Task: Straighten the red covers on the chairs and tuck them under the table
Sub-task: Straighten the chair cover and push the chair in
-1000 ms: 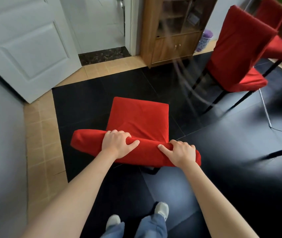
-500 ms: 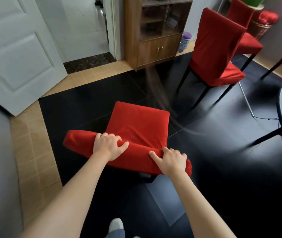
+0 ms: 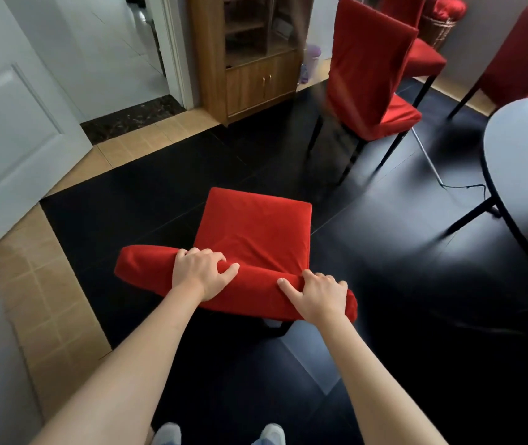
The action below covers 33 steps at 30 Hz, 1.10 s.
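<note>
Two hands, left (image 3: 201, 273) and right (image 3: 319, 296), grip closed on chair-back cover (image 3: 243, 289); chair legs mostly hidden

L hand (image 3: 201, 273) & R hand (image 3: 318, 297) grip red-covered chair (image 3: 253, 239) backrest top.

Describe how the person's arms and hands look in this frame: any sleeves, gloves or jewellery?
Both forearms are bare up to the frame's edge, with no sleeves in view. The left hand and right hand wear no gloves, and no rings, watch or bracelets show. Nails look short and unpainted.
</note>
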Motion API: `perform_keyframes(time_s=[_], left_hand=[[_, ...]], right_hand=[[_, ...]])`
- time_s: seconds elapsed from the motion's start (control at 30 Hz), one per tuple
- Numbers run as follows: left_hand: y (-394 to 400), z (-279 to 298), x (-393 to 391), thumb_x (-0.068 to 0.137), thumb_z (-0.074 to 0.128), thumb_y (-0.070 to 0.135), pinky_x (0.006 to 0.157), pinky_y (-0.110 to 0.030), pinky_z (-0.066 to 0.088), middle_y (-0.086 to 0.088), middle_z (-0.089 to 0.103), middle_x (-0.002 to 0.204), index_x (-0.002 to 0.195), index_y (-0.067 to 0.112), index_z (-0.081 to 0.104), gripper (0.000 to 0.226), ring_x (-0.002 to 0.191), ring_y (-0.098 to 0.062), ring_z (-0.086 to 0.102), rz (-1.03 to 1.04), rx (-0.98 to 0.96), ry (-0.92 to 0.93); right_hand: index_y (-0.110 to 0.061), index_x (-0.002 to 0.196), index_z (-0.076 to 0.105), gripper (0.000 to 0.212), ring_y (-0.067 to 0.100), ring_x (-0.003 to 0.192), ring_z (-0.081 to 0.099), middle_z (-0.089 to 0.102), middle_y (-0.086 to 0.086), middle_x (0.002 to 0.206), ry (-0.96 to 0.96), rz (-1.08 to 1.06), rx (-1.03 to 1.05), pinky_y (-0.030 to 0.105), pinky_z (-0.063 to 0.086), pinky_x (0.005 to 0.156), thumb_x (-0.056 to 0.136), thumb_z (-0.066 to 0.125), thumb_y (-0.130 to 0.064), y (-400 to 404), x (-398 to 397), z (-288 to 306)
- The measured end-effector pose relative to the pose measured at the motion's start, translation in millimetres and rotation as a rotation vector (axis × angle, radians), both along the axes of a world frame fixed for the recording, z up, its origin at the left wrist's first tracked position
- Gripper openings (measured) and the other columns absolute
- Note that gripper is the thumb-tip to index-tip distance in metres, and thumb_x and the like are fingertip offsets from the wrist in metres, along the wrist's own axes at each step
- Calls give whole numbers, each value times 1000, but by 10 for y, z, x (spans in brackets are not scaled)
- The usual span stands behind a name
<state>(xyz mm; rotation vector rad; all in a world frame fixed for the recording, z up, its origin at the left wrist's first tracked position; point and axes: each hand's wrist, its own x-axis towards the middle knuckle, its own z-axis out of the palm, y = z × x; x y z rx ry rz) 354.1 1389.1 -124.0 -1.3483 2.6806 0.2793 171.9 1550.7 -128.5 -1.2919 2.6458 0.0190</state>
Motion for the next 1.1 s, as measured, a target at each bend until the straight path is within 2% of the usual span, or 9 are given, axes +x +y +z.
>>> perform_keyframes(time_s=[0.3,0.4,0.57,0.83,0.97,1.1], left_hand=[[-29,-34,130,85,21,69,97,-39,36,7,67,108,112,33,65,64,103,-18,58,-150,-13,54],[-17,-52,174,87,22,68,98,-40,36,6,67,110,114,32,65,62,104,-20,58,-171,-2,53],[-5,-43,218,88,26,67,94,-38,37,6,68,108,114,31,65,59,101,-19,58,-196,-6,65],[31,-55,285,88,33,63,87,-36,40,7,70,98,106,28,69,53,92,-18,60,-221,-59,101],[-80,-65,306,84,25,65,86,-34,39,7,70,95,103,28,70,61,91,-17,60,-258,-74,143],[-167,-87,384,88,36,63,86,-35,38,7,70,97,104,28,70,51,92,-19,60,-344,-64,127]], right_hand=[[-23,94,62,84,22,98,59,69,-2,96,76,-213,0,43,33,93,72,6,-82,97,369,20],[-22,97,63,77,23,101,59,69,-1,98,81,-235,13,44,32,96,79,17,-80,102,436,33],[-22,93,62,74,23,100,58,68,0,97,65,-254,8,45,32,96,79,20,-81,107,465,28],[-22,90,61,73,23,98,58,68,-1,95,47,-277,19,46,31,96,80,20,-81,145,565,52],[-23,84,59,80,21,96,58,67,-3,91,54,-329,-7,44,32,92,72,9,-84,135,677,68],[-24,88,61,83,21,96,57,66,-3,91,46,-399,3,44,33,91,71,7,-83,220,936,49]])
